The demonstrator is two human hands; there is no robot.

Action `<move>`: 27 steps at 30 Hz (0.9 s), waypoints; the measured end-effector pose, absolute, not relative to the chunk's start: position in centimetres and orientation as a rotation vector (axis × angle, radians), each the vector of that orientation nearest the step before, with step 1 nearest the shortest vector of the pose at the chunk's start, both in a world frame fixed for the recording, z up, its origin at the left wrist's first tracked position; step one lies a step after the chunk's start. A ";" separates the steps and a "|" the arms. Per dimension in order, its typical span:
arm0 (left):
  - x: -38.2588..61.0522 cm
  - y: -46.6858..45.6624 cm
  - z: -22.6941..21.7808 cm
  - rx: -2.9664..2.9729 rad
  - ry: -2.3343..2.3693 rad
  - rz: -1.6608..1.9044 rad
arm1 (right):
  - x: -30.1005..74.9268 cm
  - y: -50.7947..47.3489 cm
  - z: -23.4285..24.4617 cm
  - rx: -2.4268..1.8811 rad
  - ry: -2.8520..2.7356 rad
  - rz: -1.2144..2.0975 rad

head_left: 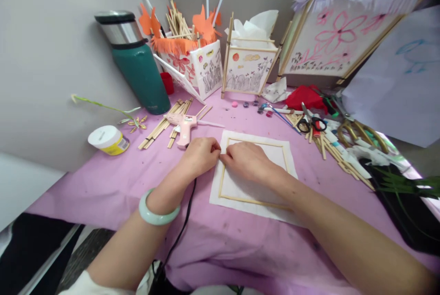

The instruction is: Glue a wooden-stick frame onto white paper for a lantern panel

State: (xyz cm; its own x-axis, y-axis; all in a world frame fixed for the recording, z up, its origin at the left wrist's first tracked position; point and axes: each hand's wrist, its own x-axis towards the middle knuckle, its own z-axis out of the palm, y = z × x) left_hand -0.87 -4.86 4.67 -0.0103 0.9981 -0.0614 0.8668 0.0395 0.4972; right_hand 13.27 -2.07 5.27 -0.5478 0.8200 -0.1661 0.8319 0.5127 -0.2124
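A thin white sheet (254, 185) lies on the table with a square frame of thin wooden sticks (250, 201) on top of it. My left hand (202, 154) is closed, its fingertips pinched at the sheet's left edge. Across the frame reaches my right hand (245, 160), also closed, with thumb and finger at the same edge, nearly touching the left fingertips. The bit of sheet between them is mostly hidden. Just beyond my left hand a pink glue gun (185, 126) rests on bundled sticks (164, 125), and its black cord (185, 221) runs off the table's front.
A green bottle (142, 73) and a white-lidded jar (109, 140) stand at left. Paper-covered stick boxes (250, 70) line the back. To the right lie black-handled scissors (311, 123), gold-handled scissors (360, 134), loose sticks (343, 162) and a red cloth-like bundle (307, 99).
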 end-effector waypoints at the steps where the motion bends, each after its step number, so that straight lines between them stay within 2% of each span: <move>1: -0.9 -4.9 4.7 1.891 1.929 0.452 | 13.2 -2.0 5.2 1.469 2.692 -0.419; 22: -0.9 -4.8 4.4 1.882 1.934 0.453 | 13.9 -1.8 5.0 1.404 2.769 -0.488; 27: -0.8 -4.9 4.5 1.878 1.918 0.539 | 16.8 -1.1 4.8 1.665 2.832 -0.522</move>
